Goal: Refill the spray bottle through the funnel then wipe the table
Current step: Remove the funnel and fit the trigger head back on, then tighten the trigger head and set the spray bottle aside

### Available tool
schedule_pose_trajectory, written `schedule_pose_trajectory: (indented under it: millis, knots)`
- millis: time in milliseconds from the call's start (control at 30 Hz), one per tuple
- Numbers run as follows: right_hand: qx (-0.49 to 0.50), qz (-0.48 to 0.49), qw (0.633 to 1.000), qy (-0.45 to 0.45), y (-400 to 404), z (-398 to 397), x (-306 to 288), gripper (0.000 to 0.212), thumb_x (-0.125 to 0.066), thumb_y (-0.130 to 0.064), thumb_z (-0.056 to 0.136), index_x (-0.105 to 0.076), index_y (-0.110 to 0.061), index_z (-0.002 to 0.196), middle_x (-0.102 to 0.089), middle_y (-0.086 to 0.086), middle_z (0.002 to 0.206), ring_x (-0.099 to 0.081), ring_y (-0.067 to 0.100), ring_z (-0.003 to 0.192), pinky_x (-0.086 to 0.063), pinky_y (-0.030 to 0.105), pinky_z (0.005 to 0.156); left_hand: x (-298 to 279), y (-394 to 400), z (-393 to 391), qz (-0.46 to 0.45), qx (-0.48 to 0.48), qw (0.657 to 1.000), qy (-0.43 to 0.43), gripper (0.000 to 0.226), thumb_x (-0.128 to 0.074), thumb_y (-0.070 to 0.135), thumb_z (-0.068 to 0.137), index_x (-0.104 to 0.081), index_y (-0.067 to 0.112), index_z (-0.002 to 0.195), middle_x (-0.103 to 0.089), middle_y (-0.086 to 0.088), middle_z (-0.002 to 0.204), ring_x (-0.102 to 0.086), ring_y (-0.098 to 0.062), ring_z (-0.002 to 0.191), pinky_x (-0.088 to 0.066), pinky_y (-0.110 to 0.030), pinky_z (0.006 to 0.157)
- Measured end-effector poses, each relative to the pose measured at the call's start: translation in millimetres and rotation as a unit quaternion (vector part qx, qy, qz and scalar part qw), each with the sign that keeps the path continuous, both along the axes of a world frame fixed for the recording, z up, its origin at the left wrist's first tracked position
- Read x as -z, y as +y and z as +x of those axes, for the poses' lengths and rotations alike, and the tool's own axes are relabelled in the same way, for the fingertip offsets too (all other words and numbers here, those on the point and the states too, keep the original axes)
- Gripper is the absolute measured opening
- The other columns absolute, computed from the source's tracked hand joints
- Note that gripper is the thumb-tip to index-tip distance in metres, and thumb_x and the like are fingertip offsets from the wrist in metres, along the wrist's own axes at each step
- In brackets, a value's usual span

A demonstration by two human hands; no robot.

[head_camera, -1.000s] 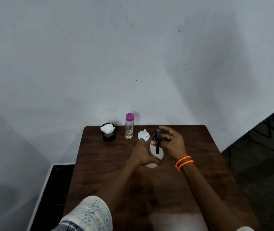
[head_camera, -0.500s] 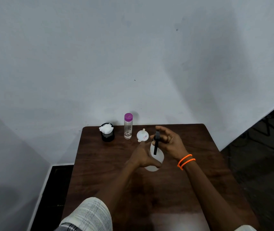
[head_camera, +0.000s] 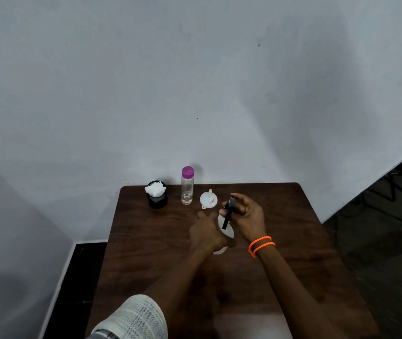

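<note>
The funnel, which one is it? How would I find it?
Look along the far edge of the brown table, by the wall. Three things stand in a row there, and the funnel is the rightmost, beside the clear bottle with the purple cap. It's the small white one, resting wide-mouth down, spout up.

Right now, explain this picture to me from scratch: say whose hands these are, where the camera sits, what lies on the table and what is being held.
There is no machine here. A person wears one wide-angle camera on the head, which looks forward and down at their own two bare hands, so this is their view.

On the brown table, by the wall, stand a black cup of white tissue, a clear bottle with a purple cap and a white funnel, lying untouched.

The left hand grips the white spray bottle by its body. The right hand, with orange bands at the wrist, holds the bottle's black spray head. Whether the head is already loose cannot be told.
</note>
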State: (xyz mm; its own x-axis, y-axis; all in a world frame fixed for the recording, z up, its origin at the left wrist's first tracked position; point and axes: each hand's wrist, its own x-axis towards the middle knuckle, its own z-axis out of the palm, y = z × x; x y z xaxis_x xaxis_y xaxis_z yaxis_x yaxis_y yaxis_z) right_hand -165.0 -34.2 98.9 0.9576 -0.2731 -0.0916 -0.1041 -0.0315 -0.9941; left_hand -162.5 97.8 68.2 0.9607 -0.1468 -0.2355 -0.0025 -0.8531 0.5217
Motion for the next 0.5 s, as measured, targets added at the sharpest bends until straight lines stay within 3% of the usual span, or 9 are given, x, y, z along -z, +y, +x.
schedule_pose_trajectory:
  millis: [100, 233, 400, 500]
  knots:
    - [0.032, -0.021, 0.999, -0.001, 1.9, -1.7, -1.3, 0.060, -0.091, 0.006, 0.061, -0.066, -0.008, 0.115, -0.078, 0.013, 0.094, -0.075, 0.023, 0.092, -0.060, 0.045, 0.087, 1.8, -0.5, 1.0, -0.031, 0.022, 0.999, 0.033, 0.095, -0.081, 0.069, 0.043, -0.054, 0.034, 0.126, -0.050, -0.003, 0.119, -0.060, -0.025, 0.106, -0.054, -0.036, 0.081]
    - [0.069, -0.072, 0.995, -0.003, -3.3, 5.3, -10.3, 0.058, -0.091, 0.005, 0.061, -0.068, -0.012, 0.112, -0.074, 0.008, 0.084, -0.072, 0.016, 0.080, -0.060, 0.038, 0.080, 9.1, -2.8, 2.3, -0.167, 0.047, 0.984, 0.033, 0.080, -0.088, 0.062, 0.039, -0.060, 0.035, 0.110, -0.063, 0.008, 0.106, -0.065, -0.011, 0.095, -0.061, -0.041, 0.074]
    - [0.166, -0.105, 0.980, 0.004, -15.6, 10.7, -16.4, 0.051, -0.090, -0.003, 0.056, -0.070, -0.022, 0.099, -0.069, -0.001, 0.075, -0.069, 0.017, 0.073, -0.061, 0.044, 0.079, 10.8, -9.5, -14.2, -0.217, 0.041, 0.975, 0.010, 0.103, -0.091, 0.057, 0.052, -0.047, 0.033, 0.141, -0.045, 0.006, 0.129, -0.050, -0.011, 0.114, -0.052, -0.034, 0.093]
    - [0.207, -0.119, 0.971, 0.029, -18.5, 7.3, -17.0, 0.055, -0.093, -0.011, 0.054, -0.070, -0.016, 0.103, -0.069, -0.004, 0.077, -0.070, 0.018, 0.075, -0.061, 0.043, 0.079, 12.6, -17.6, -24.4, -0.217, -0.009, 0.976, -0.020, 0.110, -0.089, 0.067, 0.045, -0.044, 0.035, 0.141, -0.038, 0.008, 0.129, -0.043, -0.010, 0.117, -0.050, -0.034, 0.093]
